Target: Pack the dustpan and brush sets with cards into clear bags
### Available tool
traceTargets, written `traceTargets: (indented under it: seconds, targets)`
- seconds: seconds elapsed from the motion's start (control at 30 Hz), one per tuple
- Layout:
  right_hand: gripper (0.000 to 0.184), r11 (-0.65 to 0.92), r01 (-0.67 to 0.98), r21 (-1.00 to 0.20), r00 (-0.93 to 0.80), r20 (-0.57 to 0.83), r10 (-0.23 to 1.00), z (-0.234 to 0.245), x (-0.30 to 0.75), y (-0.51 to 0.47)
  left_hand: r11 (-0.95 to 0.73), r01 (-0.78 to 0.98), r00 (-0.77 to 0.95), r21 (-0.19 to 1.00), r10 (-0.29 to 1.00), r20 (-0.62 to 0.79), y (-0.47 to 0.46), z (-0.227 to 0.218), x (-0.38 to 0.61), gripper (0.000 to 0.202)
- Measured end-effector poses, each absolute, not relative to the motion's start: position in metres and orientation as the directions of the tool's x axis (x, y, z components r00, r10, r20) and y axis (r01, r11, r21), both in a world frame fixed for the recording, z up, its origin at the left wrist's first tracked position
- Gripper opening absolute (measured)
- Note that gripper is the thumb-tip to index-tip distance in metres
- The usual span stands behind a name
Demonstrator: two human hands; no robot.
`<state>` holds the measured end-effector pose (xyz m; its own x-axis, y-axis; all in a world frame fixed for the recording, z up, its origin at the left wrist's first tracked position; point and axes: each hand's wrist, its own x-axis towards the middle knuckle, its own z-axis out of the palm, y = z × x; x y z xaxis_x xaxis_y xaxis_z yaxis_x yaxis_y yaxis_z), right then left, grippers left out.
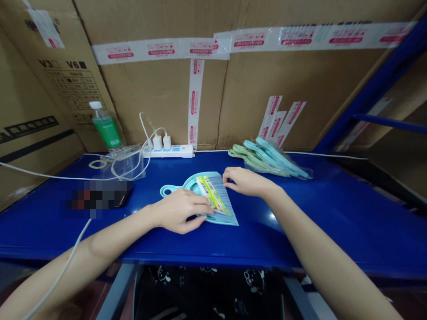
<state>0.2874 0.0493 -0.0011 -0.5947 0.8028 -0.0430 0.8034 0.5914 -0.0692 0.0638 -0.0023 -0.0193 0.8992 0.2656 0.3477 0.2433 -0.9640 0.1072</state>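
Observation:
A light blue dustpan (191, 182) lies on the blue table with its looped handle to the left. Nested in it is a small brush with pale blue bristles (230, 206), and a yellow-green printed label (213, 195) lies over them. My left hand (185, 211) rests on the near side of the set, fingers bent over the brush and label, thumb along the front. Beside the far right corner of the bristles is my right hand (245, 180), its fingers curled in together. Whether they pinch anything there is hidden.
More wrapped brush and dustpan sets (267, 158), green and blue, lie at the back right. A white power strip (170, 152) with chargers and cables, a bottle with a green label (107, 129) and a clear plastic bag (128, 162) are at the back left. Cardboard (160, 98) walls the back.

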Motion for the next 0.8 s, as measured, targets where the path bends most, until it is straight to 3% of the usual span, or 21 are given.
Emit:
traceTargets:
  seconds: [0.33, 0.47, 0.8]
  targets:
    - [0.019, 0.517, 0.856, 0.027, -0.514, -0.069, 0.855, 0.004, 0.283, 0.045, -0.968, 0.25, 0.92, 0.022, 0.244, 0.306, -0.001, -0.02, 0.065, 0.031]
    - [0.02, 0.489, 0.872, 0.013, -0.485, -0.109, 0.868, 0.004, 0.282, 0.044, -0.969, 0.245, 0.922, -0.02, 0.227, 0.314, 0.001, -0.022, 0.065, 0.03]
    - [0.023, 0.504, 0.863, -0.019, -0.501, -0.143, 0.853, 0.005, 0.277, 0.041, -0.965, 0.262, 0.925, 0.007, 0.253, 0.285, 0.002, -0.024, 0.064, 0.03]
